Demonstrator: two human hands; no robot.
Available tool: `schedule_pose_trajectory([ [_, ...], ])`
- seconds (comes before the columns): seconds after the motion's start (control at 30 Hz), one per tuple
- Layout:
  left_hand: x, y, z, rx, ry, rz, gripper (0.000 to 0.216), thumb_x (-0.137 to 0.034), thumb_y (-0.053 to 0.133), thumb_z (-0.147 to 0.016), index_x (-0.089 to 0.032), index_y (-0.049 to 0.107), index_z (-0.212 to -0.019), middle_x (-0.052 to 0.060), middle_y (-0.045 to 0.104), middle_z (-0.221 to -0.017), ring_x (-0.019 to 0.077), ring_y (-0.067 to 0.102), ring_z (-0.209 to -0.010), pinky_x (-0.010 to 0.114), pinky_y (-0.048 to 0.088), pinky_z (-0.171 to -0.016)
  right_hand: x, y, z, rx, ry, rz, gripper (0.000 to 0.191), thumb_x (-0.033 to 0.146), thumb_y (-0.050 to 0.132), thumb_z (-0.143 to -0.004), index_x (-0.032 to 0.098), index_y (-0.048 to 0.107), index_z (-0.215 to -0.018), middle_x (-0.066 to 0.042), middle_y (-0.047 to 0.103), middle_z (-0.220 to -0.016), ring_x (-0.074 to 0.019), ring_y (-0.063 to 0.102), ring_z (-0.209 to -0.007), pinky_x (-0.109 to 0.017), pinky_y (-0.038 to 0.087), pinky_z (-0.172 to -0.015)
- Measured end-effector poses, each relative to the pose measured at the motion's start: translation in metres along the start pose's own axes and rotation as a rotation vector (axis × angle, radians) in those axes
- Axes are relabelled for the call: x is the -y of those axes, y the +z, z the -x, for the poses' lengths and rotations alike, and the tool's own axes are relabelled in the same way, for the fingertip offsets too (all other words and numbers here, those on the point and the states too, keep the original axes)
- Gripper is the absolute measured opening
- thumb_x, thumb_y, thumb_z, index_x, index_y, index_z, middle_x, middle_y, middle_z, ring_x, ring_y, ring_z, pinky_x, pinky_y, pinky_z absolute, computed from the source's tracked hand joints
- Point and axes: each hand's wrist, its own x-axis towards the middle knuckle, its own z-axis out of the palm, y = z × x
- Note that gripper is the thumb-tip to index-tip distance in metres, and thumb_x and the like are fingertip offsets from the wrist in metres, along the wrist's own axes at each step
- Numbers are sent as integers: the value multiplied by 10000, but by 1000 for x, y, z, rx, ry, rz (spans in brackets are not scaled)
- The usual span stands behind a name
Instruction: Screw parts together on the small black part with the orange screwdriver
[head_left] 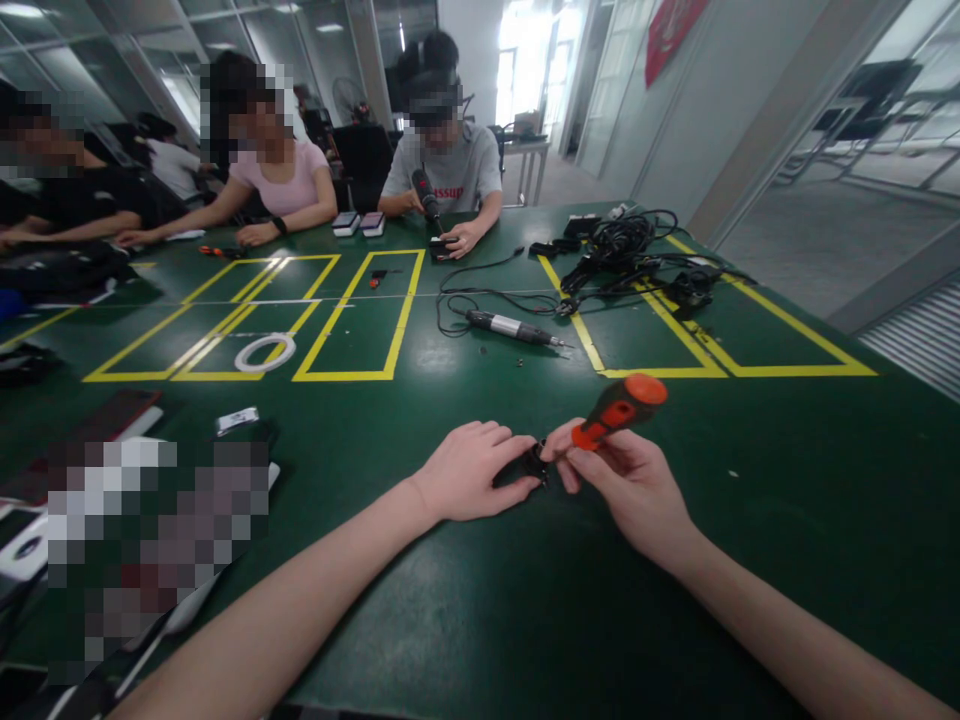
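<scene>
On the green tabletop, my left hand [480,470] grips a small black part [537,462] between thumb and fingers. Much of that part is hidden by the fingers, so its kind does not show. My right hand [630,485] is closed around the lower end of a screwdriver [621,408] with an orange and black handle. The handle tilts up and to the right, its orange butt end uppermost. Its tip points down at the black part, but the fingers cover the place where they meet.
Beyond my hands lies a corded electric screwdriver [514,328]. A heap of black cables [626,250] fills the back right. A white tape roll [265,352] rests left. Across the table [825,480] a person [450,170] works with a power driver [426,198]; others sit further left.
</scene>
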Motion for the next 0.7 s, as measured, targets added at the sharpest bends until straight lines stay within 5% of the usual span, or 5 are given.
schedule_pose_trajectory([
  [0.53,1,1,0,4,3,-21,357,-447,548,-977,-174,615,-1197,55,680,-945,210,647,-879,338,490,-774,-4,-3,0,-60,-30,67,281,441,814,-830,189,719,-751,-47,679,-735,-130,559,-505,-265,502,-457],
  [0.7,0,1,0,-2,6,-23,341,-448,535,-983,-177,619,-1173,50,675,-932,206,643,-866,339,482,-761,-4,-3,0,-30,-44,69,325,485,728,-906,186,741,-780,-22,629,-643,-125,555,-496,-240,499,-437],
])
